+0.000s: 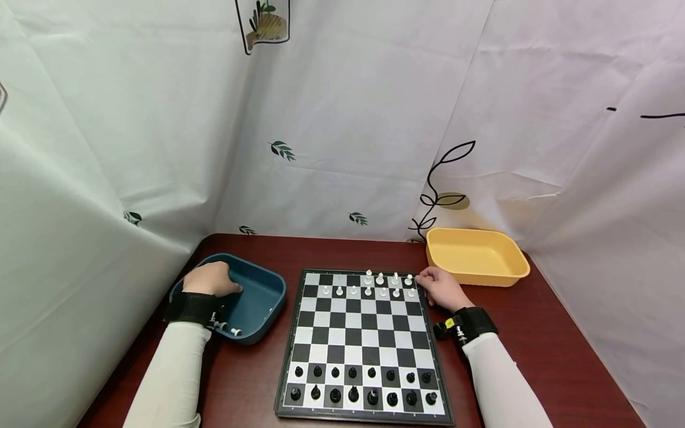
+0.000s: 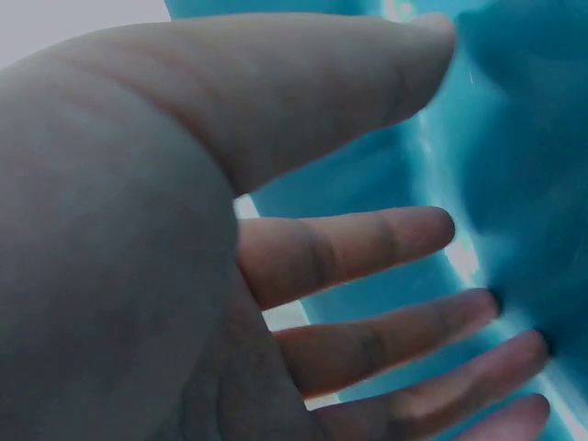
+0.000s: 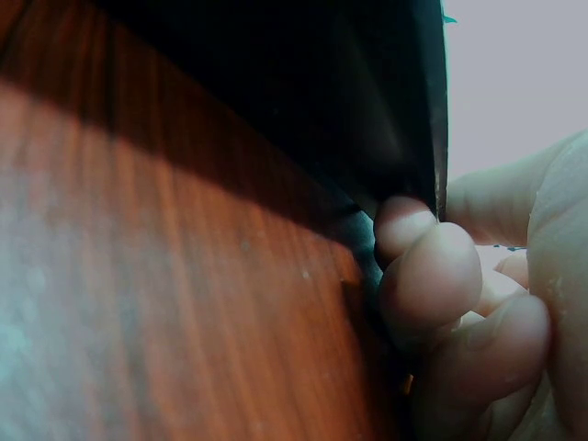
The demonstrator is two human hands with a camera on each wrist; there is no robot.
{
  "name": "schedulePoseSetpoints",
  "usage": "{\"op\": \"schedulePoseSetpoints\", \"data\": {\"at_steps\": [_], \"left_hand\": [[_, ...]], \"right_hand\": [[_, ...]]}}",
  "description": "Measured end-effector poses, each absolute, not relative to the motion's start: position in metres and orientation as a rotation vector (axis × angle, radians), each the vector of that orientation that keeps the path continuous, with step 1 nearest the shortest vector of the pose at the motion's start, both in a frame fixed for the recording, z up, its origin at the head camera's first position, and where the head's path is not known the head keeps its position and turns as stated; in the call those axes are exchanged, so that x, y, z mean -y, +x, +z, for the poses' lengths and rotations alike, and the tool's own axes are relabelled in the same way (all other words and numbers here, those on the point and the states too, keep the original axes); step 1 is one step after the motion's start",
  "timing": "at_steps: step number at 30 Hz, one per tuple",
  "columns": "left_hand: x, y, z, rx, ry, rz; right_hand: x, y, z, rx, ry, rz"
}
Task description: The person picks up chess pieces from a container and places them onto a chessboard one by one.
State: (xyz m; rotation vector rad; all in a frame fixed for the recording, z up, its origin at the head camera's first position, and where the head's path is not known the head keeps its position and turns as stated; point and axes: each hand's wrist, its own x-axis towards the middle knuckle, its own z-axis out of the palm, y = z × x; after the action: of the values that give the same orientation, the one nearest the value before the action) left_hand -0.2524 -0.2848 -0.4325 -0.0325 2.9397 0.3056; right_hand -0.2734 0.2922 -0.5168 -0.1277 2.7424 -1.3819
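Observation:
A magnetic-looking chessboard (image 1: 353, 339) lies on the table, with two rows of black chess pieces (image 1: 353, 393) along its near side. White pawns (image 1: 354, 290) stand in a row on the far side, and behind their right part are several larger white pieces (image 1: 395, 279). My left hand (image 1: 210, 278) reaches into a dark blue tub (image 1: 262, 315); in the left wrist view its fingers (image 2: 367, 243) are extended, apart from the thumb, against the blue wall. Near the wrist, white chess pieces (image 1: 235, 331) lie in the tub. My right hand (image 1: 443, 288) grips the board's far right edge, fingertips (image 3: 432, 276) curled beneath it.
A yellow tub (image 1: 476, 274) sits at the table's back right, behind my right hand. White patterned cloth (image 1: 342, 148) hangs around the back and sides of the dark red table (image 1: 241, 380).

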Motion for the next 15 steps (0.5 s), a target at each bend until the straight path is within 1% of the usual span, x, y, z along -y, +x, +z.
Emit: {"op": "schedulePoseSetpoints", "data": {"at_steps": [15], "left_hand": [[0.274,-0.264,-0.44,-2.948,0.17,0.447]], "right_hand": [[-0.292,-0.273,-0.514,-2.745,-0.123,-1.371]]}}
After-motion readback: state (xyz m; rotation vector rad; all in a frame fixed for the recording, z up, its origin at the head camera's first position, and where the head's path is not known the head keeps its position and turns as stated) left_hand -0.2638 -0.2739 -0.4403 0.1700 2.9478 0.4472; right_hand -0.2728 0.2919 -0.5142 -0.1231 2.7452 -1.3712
